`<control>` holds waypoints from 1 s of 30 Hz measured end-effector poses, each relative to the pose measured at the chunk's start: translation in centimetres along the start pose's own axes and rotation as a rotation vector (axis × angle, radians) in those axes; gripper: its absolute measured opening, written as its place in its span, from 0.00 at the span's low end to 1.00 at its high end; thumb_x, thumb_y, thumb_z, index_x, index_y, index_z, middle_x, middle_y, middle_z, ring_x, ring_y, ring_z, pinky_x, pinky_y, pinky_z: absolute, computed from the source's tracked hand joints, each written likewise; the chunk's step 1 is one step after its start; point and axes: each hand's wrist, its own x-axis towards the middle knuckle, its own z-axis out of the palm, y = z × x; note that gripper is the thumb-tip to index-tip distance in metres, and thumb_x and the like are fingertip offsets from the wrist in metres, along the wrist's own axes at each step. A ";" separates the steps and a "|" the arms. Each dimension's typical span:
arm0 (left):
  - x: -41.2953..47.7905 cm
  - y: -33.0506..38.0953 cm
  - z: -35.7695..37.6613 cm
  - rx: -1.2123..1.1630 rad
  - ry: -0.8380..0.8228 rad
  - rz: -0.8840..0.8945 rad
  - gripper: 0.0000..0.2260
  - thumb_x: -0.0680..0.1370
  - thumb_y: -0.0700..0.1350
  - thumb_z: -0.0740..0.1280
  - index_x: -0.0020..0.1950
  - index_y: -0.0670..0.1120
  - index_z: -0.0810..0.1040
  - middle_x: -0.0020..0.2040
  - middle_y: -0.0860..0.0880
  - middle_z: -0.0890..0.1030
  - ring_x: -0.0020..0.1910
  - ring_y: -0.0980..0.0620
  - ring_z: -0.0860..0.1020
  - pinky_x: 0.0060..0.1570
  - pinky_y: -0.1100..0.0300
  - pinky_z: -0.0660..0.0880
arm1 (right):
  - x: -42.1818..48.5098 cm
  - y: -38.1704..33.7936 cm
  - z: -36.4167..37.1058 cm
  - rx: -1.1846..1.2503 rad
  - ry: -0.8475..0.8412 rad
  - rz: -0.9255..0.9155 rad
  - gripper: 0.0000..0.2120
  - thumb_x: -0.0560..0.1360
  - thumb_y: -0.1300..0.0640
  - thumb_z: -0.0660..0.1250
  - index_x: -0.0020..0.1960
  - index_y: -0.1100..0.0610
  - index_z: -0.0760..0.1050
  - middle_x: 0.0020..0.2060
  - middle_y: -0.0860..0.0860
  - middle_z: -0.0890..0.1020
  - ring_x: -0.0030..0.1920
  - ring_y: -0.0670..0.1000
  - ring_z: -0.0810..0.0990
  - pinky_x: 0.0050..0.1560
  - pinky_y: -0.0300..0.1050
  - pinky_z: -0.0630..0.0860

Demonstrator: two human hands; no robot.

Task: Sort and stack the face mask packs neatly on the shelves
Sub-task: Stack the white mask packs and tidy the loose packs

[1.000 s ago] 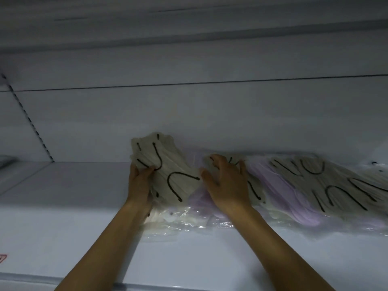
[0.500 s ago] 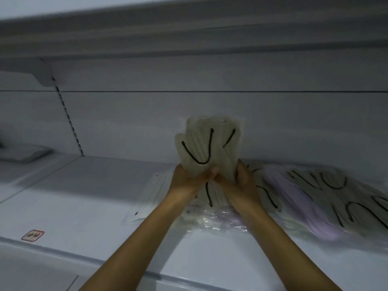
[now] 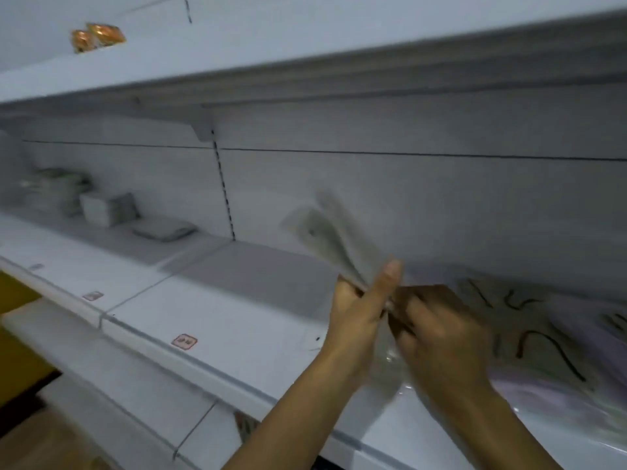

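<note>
**Beige mask pack held up over the white shelf**

Nearest, two bare forearms reach up from the lower edge toward the middle shelf (image 3: 237, 320), a white board whose front lip carries a small red-edged price tag (image 3: 184, 341). The left hand (image 3: 359, 310) grips the lower end of a beige mask pack (image 3: 334, 237), thumb raised straight along its near face and the other fingers curled behind it, so the pack stands tilted up and to the left, clear of the board and smeared by motion. Just to its right the right hand (image 3: 437, 334) is blurred; its fingers look curled at the pack's bottom edge beside the left thumb, but I cannot tell whether they pinch it.

Under and to the right of the hands lies the pile of mask packs (image 3: 543, 340), beige and lilac in clear wrappers with dark ear loops, spread loosely across the board toward the back wall.

Farther left on the same level sit a flat grey packet (image 3: 164, 228), a white box (image 3: 101, 208) and a blurred stack behind them. On the top shelf (image 3: 305, 45), far left, stand two orange packets (image 3: 98, 36).
</note>
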 end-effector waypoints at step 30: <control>-7.8 23.0 -44.2 0.225 0.306 0.255 0.23 0.67 0.50 0.78 0.59 0.48 0.79 0.55 0.47 0.84 0.55 0.48 0.82 0.54 0.52 0.79 | 3.5 -46.6 22.0 2.146 -0.420 1.450 0.26 0.74 0.46 0.62 0.67 0.59 0.72 0.58 0.58 0.82 0.57 0.56 0.82 0.55 0.50 0.81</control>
